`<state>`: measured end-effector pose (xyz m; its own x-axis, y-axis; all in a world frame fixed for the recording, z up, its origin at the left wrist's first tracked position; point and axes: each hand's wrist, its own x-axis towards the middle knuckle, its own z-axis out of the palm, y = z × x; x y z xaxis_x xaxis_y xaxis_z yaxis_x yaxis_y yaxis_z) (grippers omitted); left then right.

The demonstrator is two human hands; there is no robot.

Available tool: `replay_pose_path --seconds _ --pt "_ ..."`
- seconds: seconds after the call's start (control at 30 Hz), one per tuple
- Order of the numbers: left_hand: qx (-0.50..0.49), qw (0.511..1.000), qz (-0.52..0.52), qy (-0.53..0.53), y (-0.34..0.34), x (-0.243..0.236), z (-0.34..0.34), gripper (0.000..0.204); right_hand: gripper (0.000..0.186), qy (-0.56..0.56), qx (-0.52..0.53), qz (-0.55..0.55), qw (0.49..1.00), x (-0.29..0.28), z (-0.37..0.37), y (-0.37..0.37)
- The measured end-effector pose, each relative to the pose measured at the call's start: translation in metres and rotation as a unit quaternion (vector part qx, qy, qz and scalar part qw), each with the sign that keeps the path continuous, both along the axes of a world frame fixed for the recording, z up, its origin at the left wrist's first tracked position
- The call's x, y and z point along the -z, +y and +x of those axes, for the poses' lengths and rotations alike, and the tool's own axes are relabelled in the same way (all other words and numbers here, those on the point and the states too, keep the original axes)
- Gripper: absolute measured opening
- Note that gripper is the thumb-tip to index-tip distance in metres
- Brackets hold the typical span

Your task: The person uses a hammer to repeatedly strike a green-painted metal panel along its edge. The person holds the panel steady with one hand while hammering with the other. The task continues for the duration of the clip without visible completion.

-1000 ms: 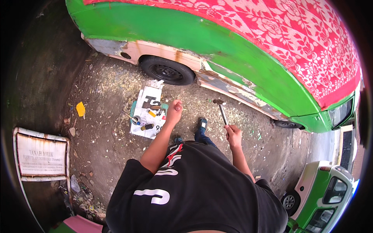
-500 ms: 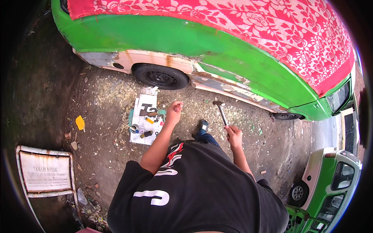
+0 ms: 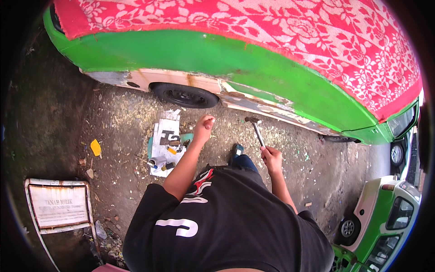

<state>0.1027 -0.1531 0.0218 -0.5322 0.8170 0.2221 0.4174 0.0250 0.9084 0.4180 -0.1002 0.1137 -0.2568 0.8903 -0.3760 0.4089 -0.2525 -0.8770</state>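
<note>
My right hand [image 3: 272,158] is wrapped round the shaft of a hammer [image 3: 258,132], whose dark head points away from me toward the van. My left hand [image 3: 202,130] is closed in a fist, raised to the left of the hammer. A short reddish-brown thing [image 3: 208,123], like a handle end, shows in that fist; its kind is not clear. Both hands are apart from the green van [image 3: 181,50], whose lower side has peeling paint, bare grey patches and rust. A red floral cloth [image 3: 299,31] covers its upper part.
Left of my left arm, a white printed sheet [image 3: 159,135] lies on the ground, bearing a can [image 3: 158,162], a yellow item [image 3: 171,150] and small tools. A framed sign [image 3: 59,206] stands at lower left. Another green-and-white vehicle [image 3: 383,213] is at right. Paint flakes litter the ground.
The view has shifted, so the van and cloth appear lower and larger. My hands keep nearly the same pose, with the hammer still in the right and the left fist still closed.
</note>
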Motion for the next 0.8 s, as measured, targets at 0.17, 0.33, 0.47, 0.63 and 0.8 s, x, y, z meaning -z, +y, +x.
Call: replay_pose_path --seconds 0.17,0.33,0.47,0.63,0.8 --pt "0.036 0.999 0.002 0.029 0.056 0.004 -0.006 0.011 0.033 0.017 -0.004 -0.013 1.0 0.004 0.0 0.054" --pt "0.044 0.999 0.003 0.028 0.11 0.011 -0.003 0.012 0.036 -0.029 -0.071 0.007 0.997 -0.003 0.006 0.113" --pt "0.018 0.999 -0.022 -0.018 0.138 0.007 0.0 0.015 0.037 -0.042 -0.105 -0.002 0.994 -0.022 0.001 0.151" --pt "0.019 1.0 -0.019 -0.007 0.156 0.009 -0.007 0.021 0.033 -0.079 -0.145 0.009 0.986 -0.032 -0.007 0.179" --pt "0.012 0.998 -0.046 -0.036 0.156 0.026 -0.013 0.025 0.032 -0.075 -0.136 -0.006 0.988 -0.032 -0.019 0.179"
